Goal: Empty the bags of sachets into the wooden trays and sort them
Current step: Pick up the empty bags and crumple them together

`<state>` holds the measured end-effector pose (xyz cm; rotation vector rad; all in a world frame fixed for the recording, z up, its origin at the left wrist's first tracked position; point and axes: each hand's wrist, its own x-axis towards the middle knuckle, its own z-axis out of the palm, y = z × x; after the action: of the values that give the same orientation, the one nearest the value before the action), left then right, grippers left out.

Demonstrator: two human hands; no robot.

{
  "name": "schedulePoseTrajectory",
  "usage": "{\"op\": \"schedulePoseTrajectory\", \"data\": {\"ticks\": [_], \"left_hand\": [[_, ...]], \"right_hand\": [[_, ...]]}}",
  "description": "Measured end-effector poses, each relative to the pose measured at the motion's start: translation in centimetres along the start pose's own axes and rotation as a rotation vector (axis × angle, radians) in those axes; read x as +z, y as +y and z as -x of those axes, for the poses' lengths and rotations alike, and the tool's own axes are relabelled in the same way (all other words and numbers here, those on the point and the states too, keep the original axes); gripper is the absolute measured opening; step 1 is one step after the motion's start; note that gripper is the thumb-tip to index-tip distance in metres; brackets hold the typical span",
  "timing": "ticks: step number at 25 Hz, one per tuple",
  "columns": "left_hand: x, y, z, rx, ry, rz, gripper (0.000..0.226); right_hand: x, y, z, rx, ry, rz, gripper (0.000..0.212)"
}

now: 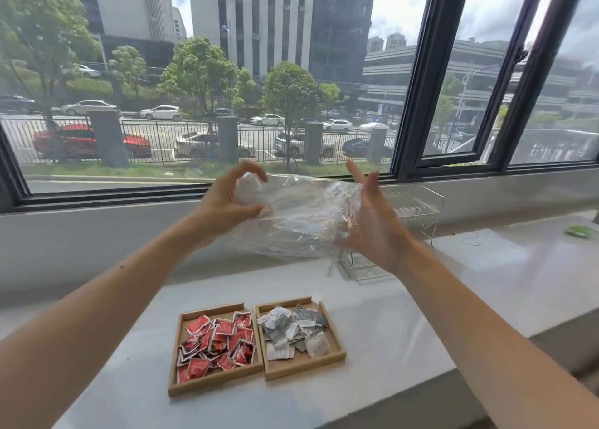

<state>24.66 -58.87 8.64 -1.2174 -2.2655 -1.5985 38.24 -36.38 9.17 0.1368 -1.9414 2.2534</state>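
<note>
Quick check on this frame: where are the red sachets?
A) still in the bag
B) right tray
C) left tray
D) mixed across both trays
C: the red sachets fill the left tray, the right tray holds only grey and white sachets, and the clear bag held above shows no red inside.

Two trays sit side by side on the counter (421, 299), close together; a heap of sachets lies in each, the left heap (217, 341) in the left tray (214, 380), the right heap (293, 329) in the right tray (304, 367); above and behind them a bag (298, 214) is held between the left hand (223, 201), at its left end, and the right hand (372, 227), at its right end; behind the bag, rightward, a rack (415, 201) stands on the counter; the window (227, 104) runs behind everything.
</note>
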Motion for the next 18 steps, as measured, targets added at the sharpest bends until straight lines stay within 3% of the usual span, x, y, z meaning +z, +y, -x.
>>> {"op": "schedulePoseTrajectory", "data": {"ticks": [4,6,12,15,18], "left_hand": [[8.3,-1.0,0.0,-0.041,-0.208,-0.034,0.024],[13.4,-0.7,0.3,-0.075,-0.333,-0.004,0.024],[32.6,2.5,2.0,-0.058,-0.698,0.015,0.056],[43.8,4.7,3.6,-0.085,-0.849,0.054,0.058],[54.3,5.6,5.8,-0.045,-1.009,-0.003,0.060]], "right_hand": [[-5.6,3.8,4.7,0.039,0.156,0.203,0.110],[-9.2,5.2,8.6,0.014,0.236,0.298,0.117],[-22.4,8.8,23.0,-0.036,0.448,0.538,0.091],[-28.7,11.2,31.2,0.107,0.598,0.671,0.067],[-34.0,14.3,38.8,0.284,0.752,0.653,0.046]]}}
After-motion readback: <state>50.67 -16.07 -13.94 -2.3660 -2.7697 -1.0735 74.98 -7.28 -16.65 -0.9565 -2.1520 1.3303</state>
